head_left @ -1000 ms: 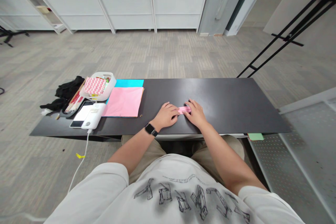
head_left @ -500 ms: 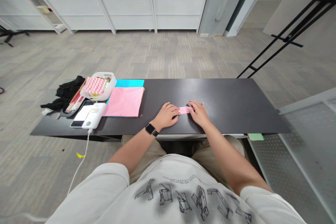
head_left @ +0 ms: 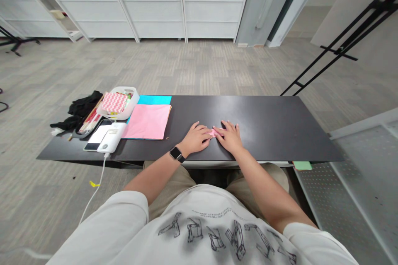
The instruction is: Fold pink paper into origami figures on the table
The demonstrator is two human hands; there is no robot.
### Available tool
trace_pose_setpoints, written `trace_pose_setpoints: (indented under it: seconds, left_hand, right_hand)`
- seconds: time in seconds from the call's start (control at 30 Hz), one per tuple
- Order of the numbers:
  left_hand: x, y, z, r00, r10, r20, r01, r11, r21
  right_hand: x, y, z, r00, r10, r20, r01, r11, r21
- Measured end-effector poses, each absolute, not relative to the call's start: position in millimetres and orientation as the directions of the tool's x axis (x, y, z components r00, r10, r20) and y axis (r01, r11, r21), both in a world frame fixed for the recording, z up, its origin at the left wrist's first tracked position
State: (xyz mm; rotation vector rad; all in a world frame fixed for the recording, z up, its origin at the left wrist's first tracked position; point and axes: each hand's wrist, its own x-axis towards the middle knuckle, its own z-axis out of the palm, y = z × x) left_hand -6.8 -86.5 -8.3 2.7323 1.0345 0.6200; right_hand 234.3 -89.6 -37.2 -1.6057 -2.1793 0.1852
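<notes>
Since the earlier frame, the right hand (head_left: 229,137) has been brought closer to the left hand (head_left: 196,137), so that less of the pink paper strip (head_left: 213,133) is shown between them. Nearest, a lettered white T-shirt (head_left: 174,252) is seen, and a black smartwatch (head_left: 175,153) is worn on the left wrist. On the dark tabletop (head_left: 264,128), toward its near edge, the strip is kept down by both hands, its ends covered by their fingers. Both hands are laid low, fingers partly spread — whether the paper is pinched or merely pressed cannot be told. A narrow shape has already been given to it, apparently by folding; how much creasing is left cannot be judged, since most of it is hidden. To the left, a white power bank (head_left: 112,138) is set close against a smartphone (head_left: 97,137); beside them a pink sheet (head_left: 149,121) is laid flat, unfolded, over a blue sheet (head_left: 155,99). Farther back, a chevron-patterned packet (head_left: 114,102) is held in a white plastic basket (head_left: 133,103). Beyond the carpeted floor (head_left: 186,66), white cabinets (head_left: 214,12) are lined up.
</notes>
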Motion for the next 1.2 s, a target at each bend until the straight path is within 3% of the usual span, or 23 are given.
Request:
trace_pose_setpoints:
  seconds: [0.3,0.57,0.73,0.93,1.2]
  left_hand:
    - [-31,-93,-8,0.693,0.665,0.279,0.628,-0.747,0.218]
    - [-54,-110,-9,0.637,0.715,0.289,0.695,-0.695,0.185]
    - [-58,-104,2,0.687,0.663,0.298,0.651,-0.744,0.152]
    - [-34,-85,15,0.681,0.670,0.296,0.631,-0.741,0.228]
    - [5,-78,-4,0.639,0.709,0.300,0.645,-0.706,0.294]
  right_hand:
    - [233,-90,-32,-0.247,0.953,0.173,0.907,0.290,-0.306]
    - [233,-91,-32,-0.250,0.950,0.187,0.905,0.298,-0.305]
    - [233,-91,-33,-0.246,0.948,0.203,0.901,0.301,-0.312]
    - [233,-90,-35,-0.244,0.944,0.221,0.895,0.307,-0.323]
    - [233,-90,-34,-0.237,0.950,0.203,0.904,0.292,-0.311]
